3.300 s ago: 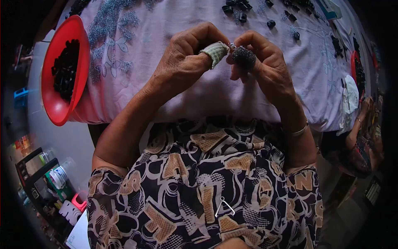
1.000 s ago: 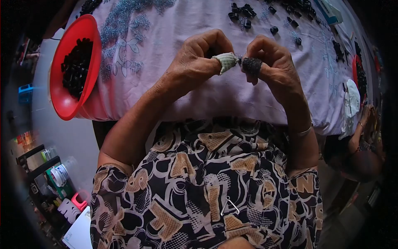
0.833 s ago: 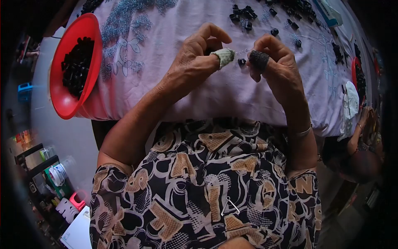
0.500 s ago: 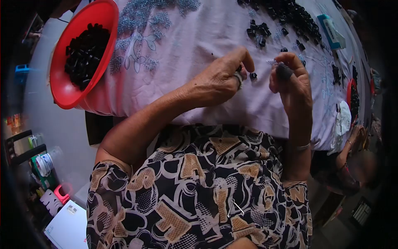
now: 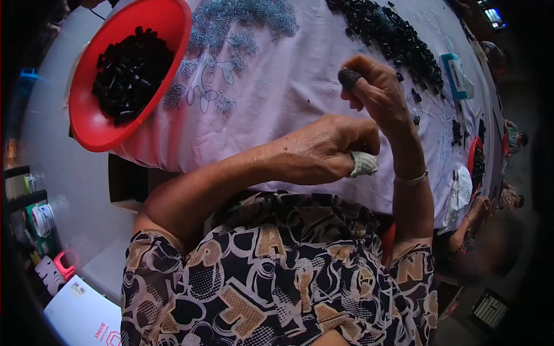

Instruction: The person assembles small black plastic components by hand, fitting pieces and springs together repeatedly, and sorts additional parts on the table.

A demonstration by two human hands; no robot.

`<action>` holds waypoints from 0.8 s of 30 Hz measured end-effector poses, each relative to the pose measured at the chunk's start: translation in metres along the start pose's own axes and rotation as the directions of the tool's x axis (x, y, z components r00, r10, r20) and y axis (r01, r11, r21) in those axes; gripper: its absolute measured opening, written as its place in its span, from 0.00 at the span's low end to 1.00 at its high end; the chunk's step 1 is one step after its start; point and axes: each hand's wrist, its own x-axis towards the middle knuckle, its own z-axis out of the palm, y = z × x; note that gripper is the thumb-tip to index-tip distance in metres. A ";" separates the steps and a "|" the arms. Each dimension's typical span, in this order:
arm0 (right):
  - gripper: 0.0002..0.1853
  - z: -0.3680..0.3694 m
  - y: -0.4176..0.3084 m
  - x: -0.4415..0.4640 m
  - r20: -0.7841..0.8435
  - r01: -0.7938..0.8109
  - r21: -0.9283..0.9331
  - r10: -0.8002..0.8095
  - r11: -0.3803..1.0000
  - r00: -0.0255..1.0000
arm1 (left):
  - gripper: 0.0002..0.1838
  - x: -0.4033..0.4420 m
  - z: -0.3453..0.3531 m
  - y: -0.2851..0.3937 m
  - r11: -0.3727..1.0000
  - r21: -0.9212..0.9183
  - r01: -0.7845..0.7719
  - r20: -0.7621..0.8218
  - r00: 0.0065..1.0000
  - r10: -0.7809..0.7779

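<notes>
My left hand [image 5: 332, 151] is low over the cloth near its front edge, its fingers curled in and a pale wrap [image 5: 364, 164] on its thumb. Whatever it holds is hidden. Higher up is my right hand [image 5: 378, 92], closed, with a dark cover [image 5: 348, 78] on the thumb; anything in its pinch is too small to make out. A long heap of small black pieces [image 5: 398, 43] lies beyond it, with a few loose ones nearby. Tiny silvery-blue parts [image 5: 242, 23] are spread at the upper left.
A red bowl [image 5: 180, 57] of black pieces stands at the left edge of the pink cloth [image 5: 277, 98]. At the right are a blue-white box [image 5: 456, 78], a white crumpled item [image 5: 460, 196], another red bowl [image 5: 472, 164] and a co-worker's hand [image 5: 479, 209].
My hands came apart after being together at a small piece. The left moved right and toward my body; the right is now above it. A black piece seen between them is no longer visible.
</notes>
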 end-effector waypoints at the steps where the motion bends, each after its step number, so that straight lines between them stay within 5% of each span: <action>1: 0.08 0.006 0.001 0.010 0.037 0.051 0.047 -0.052 0.998 0.998 | 0.10 -0.001 0.000 0.001 0.999 -0.039 -0.008 0.011 1.000 0.008; 5: 0.08 0.031 -0.018 0.048 0.127 0.174 0.167 -0.197 0.970 0.972 | 0.12 -0.002 -0.001 0.002 0.997 -0.074 -0.018 0.014 1.000 0.019; 7: 0.09 0.039 -0.020 0.071 0.119 0.240 0.016 -0.240 0.971 0.963 | 0.13 -0.002 -0.003 0.001 0.996 -0.080 -0.034 0.021 0.999 0.036; 10: 0.16 0.041 -0.011 0.110 -0.044 0.335 -0.559 -0.431 0.758 0.901 | 0.13 0.001 0.000 -0.004 0.985 -0.123 -0.117 -0.031 0.993 0.114; 11: 0.16 0.041 -0.005 0.126 -0.034 0.343 -0.561 -0.435 0.753 0.900 | 0.13 0.001 0.000 -0.003 0.985 -0.121 -0.124 -0.041 0.992 0.120; 13: 0.19 0.047 0.010 0.163 -0.126 0.405 -0.706 -0.667 0.580 0.735 | 0.13 -0.001 -0.004 0.000 0.986 -0.133 -0.104 -0.052 0.994 0.098; 24: 0.28 0.093 0.027 0.180 -0.059 0.214 -0.878 -0.542 0.428 0.838 | 0.10 0.002 -0.003 -0.008 0.984 -0.051 -0.169 -0.162 0.974 0.158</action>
